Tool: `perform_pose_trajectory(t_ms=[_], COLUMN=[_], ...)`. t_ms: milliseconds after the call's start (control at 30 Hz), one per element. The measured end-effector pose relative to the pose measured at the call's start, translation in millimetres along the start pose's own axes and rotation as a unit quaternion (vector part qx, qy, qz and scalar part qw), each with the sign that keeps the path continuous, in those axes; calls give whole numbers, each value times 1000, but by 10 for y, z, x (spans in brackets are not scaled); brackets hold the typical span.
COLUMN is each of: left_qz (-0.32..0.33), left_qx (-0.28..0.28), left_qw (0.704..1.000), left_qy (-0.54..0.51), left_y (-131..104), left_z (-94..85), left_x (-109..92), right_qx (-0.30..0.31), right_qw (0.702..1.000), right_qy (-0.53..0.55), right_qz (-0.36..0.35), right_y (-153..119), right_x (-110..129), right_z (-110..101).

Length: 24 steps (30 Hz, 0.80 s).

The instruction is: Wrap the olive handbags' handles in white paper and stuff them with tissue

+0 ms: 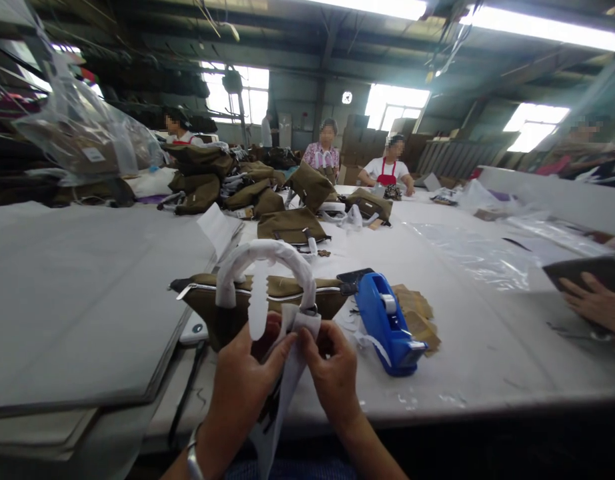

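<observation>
An olive handbag (277,287) with a silver zip stands on the table in front of me, its handle (262,250) wrapped in white paper. Both my hands work at the right foot of that handle. My left hand (242,380) pinches a strip of white wrapping paper (287,373) that hangs down toward my lap. My right hand (332,367) pinches the paper's upper end beside the metal ring. A white tape strip with a jagged edge (259,303) sticks up by my left hand. To the right stands a blue tape dispenser (387,327).
Stacked white paper sheets (87,300) cover the left side. More olive bags (292,227) are piled farther back. Brown paper pieces (417,313) lie behind the dispenser, and clear plastic bags (477,253) at right. A co-worker's hand (597,300) holds a dark item at the right edge.
</observation>
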<state>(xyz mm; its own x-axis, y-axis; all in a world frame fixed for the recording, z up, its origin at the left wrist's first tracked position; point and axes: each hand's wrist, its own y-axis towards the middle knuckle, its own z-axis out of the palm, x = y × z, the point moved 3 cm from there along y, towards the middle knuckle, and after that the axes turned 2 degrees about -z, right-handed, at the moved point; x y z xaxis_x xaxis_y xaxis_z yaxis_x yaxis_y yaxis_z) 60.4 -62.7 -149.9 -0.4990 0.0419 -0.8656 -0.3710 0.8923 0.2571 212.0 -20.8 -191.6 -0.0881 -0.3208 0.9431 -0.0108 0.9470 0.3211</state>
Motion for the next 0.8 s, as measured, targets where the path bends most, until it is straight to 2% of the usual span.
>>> perform_pose_trajectory(t_ms=[167,333,433,567,633,733,800], left_qz=[142,206,227,194,161,59,-24], left_qx=[-14,-37,-33,-31,-12,54,70], left_qw=[989,974,969,979,987,993,986], left_qy=[43,93,90,54,19,-90,-151], left_y=[-76,-147,-198,-266,-283,-245,-189], left_z=[77,91,90,99,110,125,106], left_x=[-60,-47,-51,-25,4,94,168], right_qx=[-48,-67,-64,-45,-30,-13,-8], right_qw=[999,997,998,999,999,999,998], right_qy=[-8,-3,4,7,11,27,43], right_qz=[-24,-27,-15,19,32,42,46], right_y=[-31,-54,-44,-31,-23,-7,-1], right_x=[3,-31,-30,-15,-12,-14,-16], right_z=[30,34,26,17,7,-19,-36])
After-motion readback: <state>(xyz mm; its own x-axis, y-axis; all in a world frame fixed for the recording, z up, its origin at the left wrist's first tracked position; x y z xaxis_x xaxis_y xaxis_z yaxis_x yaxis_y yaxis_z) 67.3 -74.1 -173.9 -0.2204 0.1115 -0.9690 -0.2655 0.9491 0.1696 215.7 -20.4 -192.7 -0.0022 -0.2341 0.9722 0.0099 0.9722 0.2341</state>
